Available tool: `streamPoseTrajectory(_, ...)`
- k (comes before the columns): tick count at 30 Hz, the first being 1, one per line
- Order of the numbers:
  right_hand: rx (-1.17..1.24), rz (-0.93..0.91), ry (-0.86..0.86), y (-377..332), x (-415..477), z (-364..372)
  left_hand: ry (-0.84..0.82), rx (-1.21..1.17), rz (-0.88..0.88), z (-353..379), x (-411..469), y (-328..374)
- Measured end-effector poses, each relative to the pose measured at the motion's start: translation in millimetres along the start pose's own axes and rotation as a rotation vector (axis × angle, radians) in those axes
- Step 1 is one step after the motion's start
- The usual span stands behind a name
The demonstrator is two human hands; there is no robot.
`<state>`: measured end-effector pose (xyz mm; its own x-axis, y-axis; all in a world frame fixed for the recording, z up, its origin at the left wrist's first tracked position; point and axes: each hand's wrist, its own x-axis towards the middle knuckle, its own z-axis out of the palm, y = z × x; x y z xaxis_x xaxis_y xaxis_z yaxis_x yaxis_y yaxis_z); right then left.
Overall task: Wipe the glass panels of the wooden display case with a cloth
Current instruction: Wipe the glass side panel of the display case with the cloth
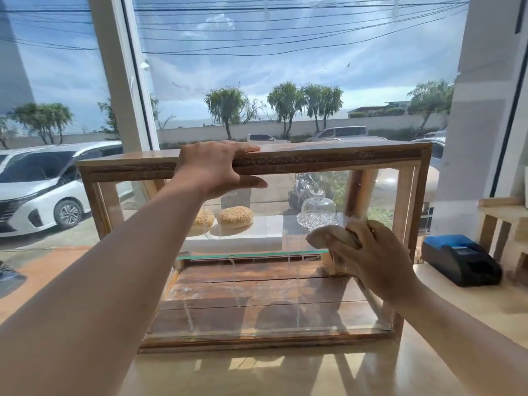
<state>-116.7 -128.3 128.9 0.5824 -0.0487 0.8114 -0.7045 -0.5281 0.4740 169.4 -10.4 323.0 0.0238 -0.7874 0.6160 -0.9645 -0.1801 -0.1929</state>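
Note:
The wooden display case (328,160) stands on a pale counter in front of a big window. My left hand (213,168) grips the front edge of its wooden top, fingers over the plank and thumb under it. My right hand (374,258) presses a bunched beige cloth (333,235) against the front glass panel (271,281) at its right side, about mid-height. Inside, on a glass shelf, lie two sesame buns (235,216) and a clear glass cake dome (317,210).
A black and blue receipt printer (460,258) sits on the counter to the right of the case. Wooden shelving (503,221) stands at the far right. Behind the window are parked cars, among them a white one (43,192), and a street.

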Motion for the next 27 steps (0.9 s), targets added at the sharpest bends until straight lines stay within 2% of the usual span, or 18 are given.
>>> streamPoseTrajectory(3,-0.009,0.1,0.128,17.8,49.7,-10.1,0.0,-0.021,-0.006,0.5,0.3,-0.6)
streamPoseTrajectory(7,0.009,0.155,0.144,10.8,52.7,-8.9,-0.002,-0.033,0.0,1.2,0.5,-0.1)
streamPoseTrajectory(15,0.058,0.098,-0.079,-30.3,-46.9,15.6,0.01,-0.03,0.003,1.9,0.8,-0.9)
streamPoseTrajectory(18,0.065,0.062,-0.112,-33.6,-57.2,16.1,0.003,-0.024,0.001,1.8,1.1,-0.4)
streamPoseTrajectory(21,0.089,0.094,-0.072,-24.7,-25.6,4.3,0.009,-0.019,-0.001,2.3,1.6,-0.7)
streamPoseTrajectory(24,0.093,0.183,0.062,-9.2,27.5,-8.3,0.013,-0.019,0.003,2.7,0.9,-0.7)
streamPoseTrajectory(27,0.083,0.192,0.158,2.5,64.2,-12.1,0.017,-0.026,0.003,2.2,0.6,-0.3)
